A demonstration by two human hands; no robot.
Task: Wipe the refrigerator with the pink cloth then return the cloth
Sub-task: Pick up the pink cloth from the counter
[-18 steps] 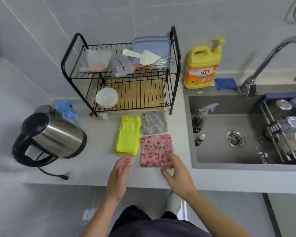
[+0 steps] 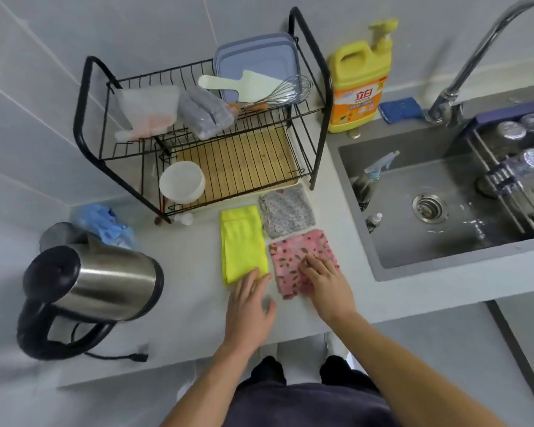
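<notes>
The pink floral cloth (image 2: pixel 293 254) lies folded flat on the grey counter (image 2: pixel 182 303), right of a yellow cloth (image 2: pixel 242 241) and in front of a grey patterned cloth (image 2: pixel 287 211). My right hand (image 2: pixel 327 282) rests on the pink cloth's near half, fingers bent down onto the fabric. My left hand (image 2: pixel 248 306) lies flat and open on the counter, its fingertips touching the yellow cloth's near edge. The refrigerator is not in view.
A steel kettle (image 2: pixel 96 285) with a black cord stands at the left. A black dish rack (image 2: pixel 204 127) fills the back, a yellow detergent bottle (image 2: pixel 359 84) beside it. The sink (image 2: pixel 438 208) with a spray bottle, faucet and glasses is at the right.
Both hands have moved forward over the counter. My right hand now lies further onto the pink cloth, and my left hand has reached the yellow cloth's edge.
</notes>
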